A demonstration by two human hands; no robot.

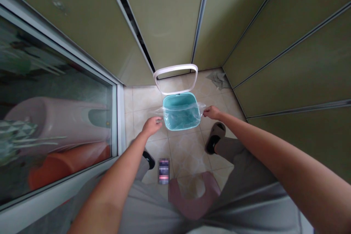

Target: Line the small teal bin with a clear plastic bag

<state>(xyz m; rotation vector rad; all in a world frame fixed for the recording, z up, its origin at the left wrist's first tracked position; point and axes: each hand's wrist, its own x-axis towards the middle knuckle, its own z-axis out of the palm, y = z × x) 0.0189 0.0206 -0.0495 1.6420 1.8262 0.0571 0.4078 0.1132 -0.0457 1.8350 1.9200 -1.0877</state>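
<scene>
A teal rectangular trash bin (167,126) stands on the floor between my feet, its mouth upward. Behind it, a white rim frame (177,91) is tipped up on the bin's back edge. A clear plastic bag (182,108) is spread across the opening and sags partly inside, with its corners sticking out at both sides. On the right, my right hand (211,112) pinches the bag's edge just beyond the bin wall. My left hand (152,126) is at the left wall with fingers closed at the bag's edge; the film there is hard to make out.
A pink U-shaped seat (192,199) is below me, near a small pixelated object (163,171). Cabinet panels (161,25) rise ahead and at right. A grey cloth (218,79) lies in the corner. The left glass door (117,117) shows pink and orange containers behind it.
</scene>
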